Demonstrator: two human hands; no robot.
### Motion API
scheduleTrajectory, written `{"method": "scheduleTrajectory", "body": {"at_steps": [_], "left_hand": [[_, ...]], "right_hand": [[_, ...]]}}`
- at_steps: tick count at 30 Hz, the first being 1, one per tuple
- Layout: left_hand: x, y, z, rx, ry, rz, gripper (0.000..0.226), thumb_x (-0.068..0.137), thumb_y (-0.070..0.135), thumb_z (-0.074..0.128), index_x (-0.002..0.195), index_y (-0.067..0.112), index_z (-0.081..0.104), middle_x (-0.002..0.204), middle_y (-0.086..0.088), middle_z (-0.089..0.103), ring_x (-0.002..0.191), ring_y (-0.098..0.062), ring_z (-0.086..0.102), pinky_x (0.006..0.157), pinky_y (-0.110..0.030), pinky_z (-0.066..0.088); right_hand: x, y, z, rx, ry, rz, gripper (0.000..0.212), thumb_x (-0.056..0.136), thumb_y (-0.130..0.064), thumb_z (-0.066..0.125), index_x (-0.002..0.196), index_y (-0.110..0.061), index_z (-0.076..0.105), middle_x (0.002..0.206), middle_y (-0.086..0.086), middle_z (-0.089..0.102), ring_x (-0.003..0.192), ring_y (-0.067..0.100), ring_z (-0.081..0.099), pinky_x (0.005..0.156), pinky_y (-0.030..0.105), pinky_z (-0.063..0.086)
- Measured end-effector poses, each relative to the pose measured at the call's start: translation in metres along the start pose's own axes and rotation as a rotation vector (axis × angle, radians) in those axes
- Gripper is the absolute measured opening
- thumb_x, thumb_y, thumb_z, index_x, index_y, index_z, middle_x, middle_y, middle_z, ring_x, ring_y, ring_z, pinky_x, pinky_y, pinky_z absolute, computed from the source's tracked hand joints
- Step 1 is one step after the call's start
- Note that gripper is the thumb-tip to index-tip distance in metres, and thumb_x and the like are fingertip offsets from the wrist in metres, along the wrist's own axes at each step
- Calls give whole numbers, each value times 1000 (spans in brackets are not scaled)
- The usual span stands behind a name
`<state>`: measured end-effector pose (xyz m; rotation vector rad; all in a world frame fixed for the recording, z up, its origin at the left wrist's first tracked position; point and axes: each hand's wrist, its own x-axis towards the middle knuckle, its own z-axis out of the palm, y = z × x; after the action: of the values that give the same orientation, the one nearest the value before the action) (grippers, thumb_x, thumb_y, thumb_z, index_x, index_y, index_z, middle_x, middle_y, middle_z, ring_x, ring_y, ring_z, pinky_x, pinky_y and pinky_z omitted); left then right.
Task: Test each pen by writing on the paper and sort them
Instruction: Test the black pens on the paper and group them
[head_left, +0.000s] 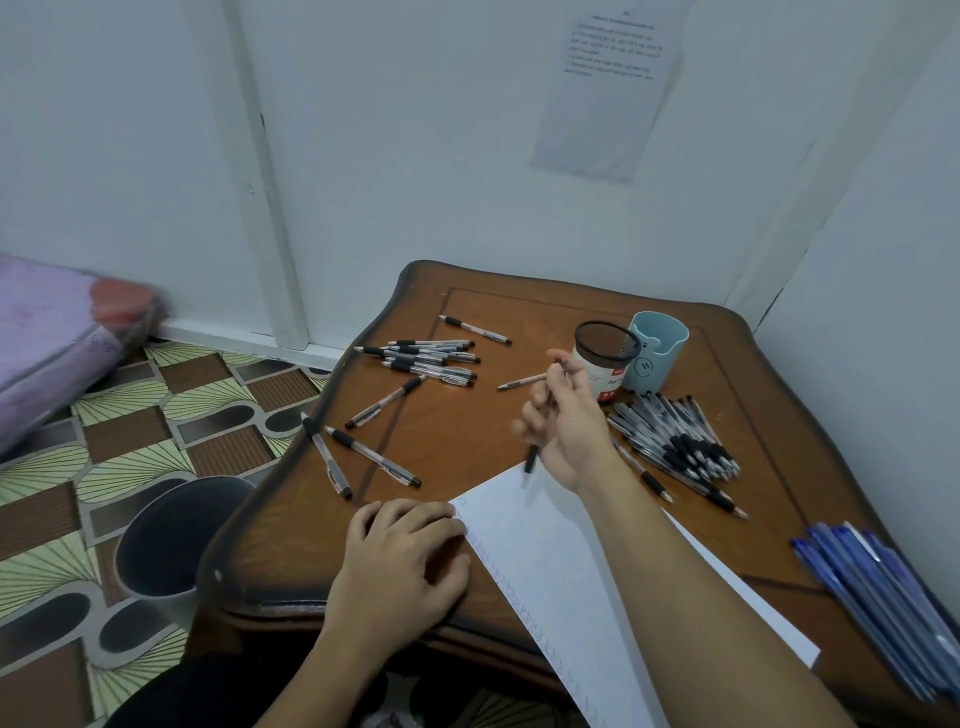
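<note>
Paper beneath pen, in right grip.

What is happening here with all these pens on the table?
A person is at a wooden table. The right hand holds a black pen above the paper; the left hand rests on the paper's edge. Loose pens lie on the left side, a dense pile on the right near a mesh cup and a blue cup.

- 2 hands are in view, the left hand and the right hand, both bare.
- The left forearm and right forearm are bare down to the picture's lower edge.
- Black clothing covers the lap; its cut is too dark to tell.
</note>
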<state>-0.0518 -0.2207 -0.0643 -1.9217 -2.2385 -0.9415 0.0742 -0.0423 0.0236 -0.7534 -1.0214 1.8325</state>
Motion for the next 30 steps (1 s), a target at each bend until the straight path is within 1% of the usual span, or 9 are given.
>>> {"method": "scheduleTrajectory", "body": {"at_steps": [5, 9, 12, 17, 20, 23, 25, 28, 30], "left_hand": [[0, 0, -1, 1, -2, 1, 27, 80, 54, 50, 96, 42, 69, 110, 27, 63, 105, -2, 52, 95, -41, 40], [0, 0, 0, 0, 5, 6, 27, 80, 53, 51, 96, 42, 70, 110, 26, 63, 106, -3, 54, 95, -42, 41], [0, 0, 0, -7, 1, 3, 27, 80, 53, 51, 96, 41, 70, 110, 26, 63, 106, -5, 55, 95, -43, 41], [0, 0, 0, -8, 6, 5, 26, 80, 52, 52, 95, 42, 69, 111, 25, 63, 106, -4, 54, 95, -44, 42], [0, 0, 0, -5, 9, 4, 26, 80, 52, 52, 95, 41, 70, 110, 25, 63, 106, -4, 55, 94, -45, 43], [0, 0, 0, -9, 3, 4, 26, 80, 52, 52, 96, 41, 70, 111, 25, 63, 107, -5, 55, 95, -45, 42], [0, 0, 0, -9, 8, 7, 25, 80, 52, 52, 95, 41, 70, 111, 25, 63, 106, -5, 55, 95, -45, 42], [0, 0, 0, -10, 11, 6, 25, 79, 51, 53, 94, 41, 69, 110, 24, 63, 106, -4, 54, 94, -45, 43], [0, 0, 0, -6, 4, 7, 25, 80, 51, 53, 95, 41, 69, 110, 24, 63, 106, -5, 54, 95, -46, 43]], "right_hand": [[-6, 0, -3, -151, -6, -19, 8, 100, -27, 54, 99, -21, 49, 61, 1, 36, 42, 9, 24, 37, 18, 20], [-8, 4, -4, -162, 37, 3, 14, 99, -21, 56, 87, -15, 53, 49, -1, 34, 39, 11, 28, 40, 22, 25], [-10, 9, -6, -39, 16, 62, 33, 106, -26, 38, 90, -9, 62, 54, 3, 51, 54, 15, 52, 58, 32, 45], [-9, 21, -16, -118, 43, 127, 61, 104, -53, 23, 99, -8, 64, 57, 5, 52, 54, 15, 48, 57, 28, 36], [-13, 29, -17, -178, -29, 112, 47, 100, -45, 41, 107, -6, 67, 84, 11, 73, 69, 18, 65, 57, 25, 43], [-14, 36, -17, -232, -68, 42, 24, 83, -34, 70, 83, -14, 57, 63, 5, 57, 55, 19, 43, 45, 25, 29], [-14, 39, -14, -330, -67, 35, 28, 87, -33, 69, 77, -17, 49, 56, 5, 46, 51, 19, 33, 43, 26, 23], [-17, 46, -10, -436, -156, 45, 21, 102, -24, 51, 94, -7, 59, 74, 12, 70, 64, 26, 61, 46, 27, 39], [-19, 52, -10, -448, -216, 41, 18, 97, -20, 59, 88, -5, 62, 79, 15, 72, 68, 23, 65, 49, 26, 42]]}}
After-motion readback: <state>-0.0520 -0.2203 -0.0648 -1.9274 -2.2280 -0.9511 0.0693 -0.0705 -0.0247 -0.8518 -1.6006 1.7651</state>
